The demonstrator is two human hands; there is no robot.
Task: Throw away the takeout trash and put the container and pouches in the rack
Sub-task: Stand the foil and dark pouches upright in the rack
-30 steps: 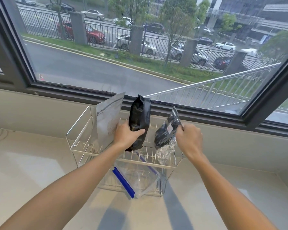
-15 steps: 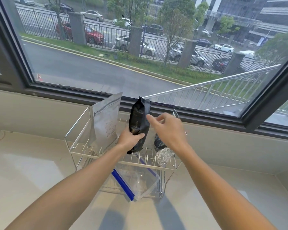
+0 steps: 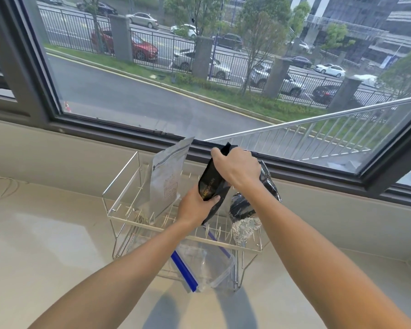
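A two-tier wire rack (image 3: 119,186) stands on the counter under the window. A black pouch (image 3: 211,184) leans over its upper tier; my left hand (image 3: 195,207) grips its lower part and my right hand (image 3: 237,169) holds its top edge. To the left, a silver zip pouch (image 3: 166,179) stands upright in the tines. A crinkled black-and-silver pouch (image 3: 244,214) stands at the right end, partly behind my right forearm. A clear plastic container (image 3: 207,267) with blue clips sits in the lower tier.
The pale stone counter (image 3: 45,245) spreads left and right of the rack. Behind the rack runs a low sill wall with a dark window frame (image 3: 105,129). A thin white cable (image 3: 3,188) lies at the far left.
My right hand let go of the crinkled pouch, which stays in the rack, and moved left onto the top of the black pouch. The black pouch has tilted.
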